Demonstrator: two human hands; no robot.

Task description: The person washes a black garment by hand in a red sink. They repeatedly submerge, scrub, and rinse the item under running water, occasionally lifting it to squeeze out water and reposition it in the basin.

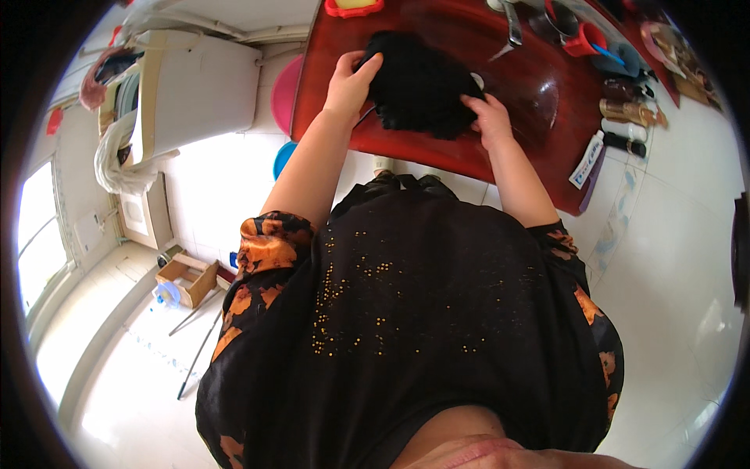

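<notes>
A bunched black cloth (pixel 419 85), fuzzy-edged and possibly a garment, is stretched between my hands above a glossy red washbasin counter (pixel 542 105). My left hand (pixel 354 82) pinches its upper left edge between thumb and fingers. At its lower right edge, my right hand (pixel 487 114) grips the fabric with the fingertips. Just behind the cloth on the right, part of a small pale round fitting (pixel 477 79) shows. The cloth hides the counter beneath it. A chrome tap (pixel 513 26) stands beyond, to the right.
Along the counter's right side are a red cup (pixel 583 40), several bottles (pixel 624 111) and a toothpaste tube (pixel 586 159). A red soap dish (pixel 354 7) sits at the far edge. Left are a white washing machine (pixel 202 88), pink basin (pixel 283 97), blue basin (pixel 283 161) and wooden box (pixel 187 280).
</notes>
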